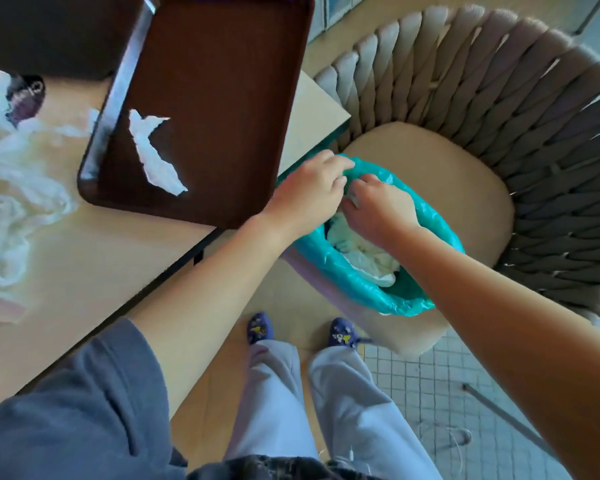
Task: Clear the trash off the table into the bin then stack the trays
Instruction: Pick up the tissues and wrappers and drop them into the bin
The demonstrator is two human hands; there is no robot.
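A bin lined with a teal bag (347, 282) stands on the seat of a chair beside the table, with crumpled white paper (364, 251) inside it. My left hand (312, 188) pinches the far rim of the teal bag. My right hand (374, 206) reaches into the bin's mouth with curled fingers on the white paper. A brown tray (229, 64) lies on the table with a torn white paper scrap (153, 157) on it. A second dark tray (49, 32) sits at the far left.
Crumpled clear plastic and white tissue (11, 188) lie on the table (101, 258) at left, with a dark purple wrapper (25, 98) near them. The woven-backed chair (499, 98) stands to the right. My feet are on the floor below.
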